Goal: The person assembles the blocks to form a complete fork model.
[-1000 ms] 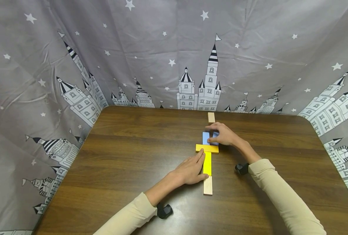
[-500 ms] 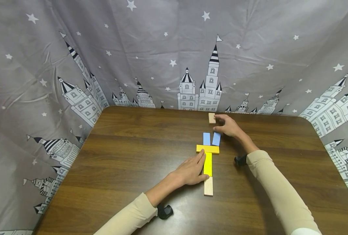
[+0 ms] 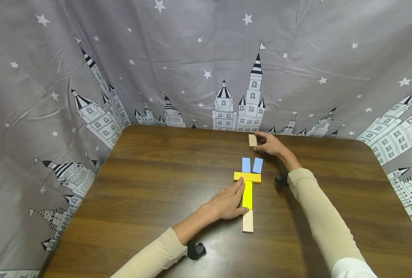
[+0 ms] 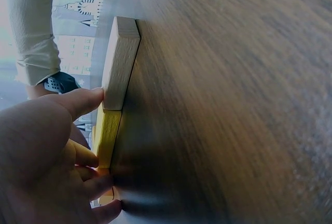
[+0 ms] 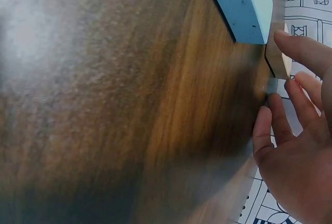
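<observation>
Colored and plain wooden blocks lie joined in a line on the table. My left hand (image 3: 227,202) rests along the left side of the bright yellow block (image 3: 247,195), fingertips near the orange-yellow crosswise block (image 3: 247,177). Its thumb touches the join with the plain wooden block (image 3: 247,222) at the near end. Beyond the crosswise block lie two light blue blocks (image 3: 246,165), the right one (image 3: 257,165) slanted. Near the table's far edge, my right hand (image 3: 273,144) has thumb and index finger at both ends of a small plain wooden block (image 3: 252,141); the right wrist view shows them touching it.
The brown wooden table (image 3: 150,185) has rounded far corners. A grey curtain (image 3: 178,61) printed with castles and stars hangs around its back and sides. Black wrist cameras (image 3: 196,251) are worn at both wrists.
My right hand has left the right blue block and moved to the far wooden block. That blue block now sits slanted, its far end turned rightward. The left hand stays in place.
</observation>
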`<state>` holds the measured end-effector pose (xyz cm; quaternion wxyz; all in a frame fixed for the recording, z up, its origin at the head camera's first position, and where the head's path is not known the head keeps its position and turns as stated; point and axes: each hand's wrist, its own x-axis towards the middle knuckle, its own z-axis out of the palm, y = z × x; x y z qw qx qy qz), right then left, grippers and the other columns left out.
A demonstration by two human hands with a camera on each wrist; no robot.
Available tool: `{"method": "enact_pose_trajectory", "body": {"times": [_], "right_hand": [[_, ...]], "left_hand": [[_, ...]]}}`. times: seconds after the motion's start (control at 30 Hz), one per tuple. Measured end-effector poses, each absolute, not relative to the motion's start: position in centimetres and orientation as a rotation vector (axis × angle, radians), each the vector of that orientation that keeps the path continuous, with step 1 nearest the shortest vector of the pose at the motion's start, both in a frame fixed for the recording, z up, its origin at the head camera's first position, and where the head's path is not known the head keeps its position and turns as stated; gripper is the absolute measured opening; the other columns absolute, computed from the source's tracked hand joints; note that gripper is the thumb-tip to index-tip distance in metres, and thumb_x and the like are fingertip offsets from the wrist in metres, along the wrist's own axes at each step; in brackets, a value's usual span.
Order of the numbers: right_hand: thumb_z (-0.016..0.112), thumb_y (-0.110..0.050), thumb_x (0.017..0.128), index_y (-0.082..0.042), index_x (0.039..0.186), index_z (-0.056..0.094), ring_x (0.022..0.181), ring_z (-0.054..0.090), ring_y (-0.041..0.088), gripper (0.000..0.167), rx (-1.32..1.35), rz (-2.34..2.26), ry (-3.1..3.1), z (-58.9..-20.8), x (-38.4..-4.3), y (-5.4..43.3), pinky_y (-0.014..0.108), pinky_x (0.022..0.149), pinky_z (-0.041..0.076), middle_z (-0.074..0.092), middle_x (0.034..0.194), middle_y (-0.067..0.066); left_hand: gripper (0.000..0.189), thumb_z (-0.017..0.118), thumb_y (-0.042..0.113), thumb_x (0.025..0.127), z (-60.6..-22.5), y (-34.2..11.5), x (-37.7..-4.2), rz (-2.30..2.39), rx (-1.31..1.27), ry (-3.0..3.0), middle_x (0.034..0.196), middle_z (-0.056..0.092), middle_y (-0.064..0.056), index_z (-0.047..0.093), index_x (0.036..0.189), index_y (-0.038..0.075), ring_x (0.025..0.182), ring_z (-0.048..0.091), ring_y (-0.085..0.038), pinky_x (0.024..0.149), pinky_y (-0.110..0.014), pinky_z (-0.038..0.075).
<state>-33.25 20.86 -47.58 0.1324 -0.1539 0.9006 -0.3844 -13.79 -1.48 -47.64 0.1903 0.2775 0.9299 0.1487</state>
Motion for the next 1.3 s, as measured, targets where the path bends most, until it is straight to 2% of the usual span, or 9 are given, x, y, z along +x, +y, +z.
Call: {"method": "enact_pose_trajectory", "body": {"times": [0.57,1.0,1.3], "right_hand": [[0.072,-0.002,0.085,0.01,0.142,0.047,0.119,0.05,0.05,0.063,-0.526,-1.033,2.672,-47.9,-33.8,20.5,0.054,0.1,0.042,0.042,0.142,0.033],[0.071,-0.009,0.085,0.008,0.139,0.051,0.125,0.047,0.043,0.061,-0.552,-0.963,2.728,-47.4,-33.2,20.4,0.054,0.104,0.038,0.049,0.14,0.029],[0.078,-0.011,0.08,0.004,0.138,0.055,0.13,0.046,0.04,0.064,-0.68,-1.014,2.701,-46.7,-32.0,19.3,0.053,0.108,0.036,0.052,0.141,0.025]], "left_hand": [[0.083,0.058,0.046,0.099,-47.5,-1.4,-13.9,0.394,0.751,2.612,0.166,0.009,-0.011,0.021,0.158,0.002,0.148,0.024,-0.022,0.117,-0.039,0.025],[0.083,0.058,0.046,0.099,-47.6,-1.3,-14.0,0.409,0.751,2.604,0.166,0.008,-0.01,0.02,0.158,0.002,0.148,0.023,-0.022,0.117,-0.041,0.025],[0.083,0.058,0.046,0.099,-47.5,-1.5,-13.9,0.391,0.763,2.614,0.166,0.008,-0.011,0.02,0.158,0.001,0.148,0.023,-0.022,0.116,-0.04,0.026]]}}
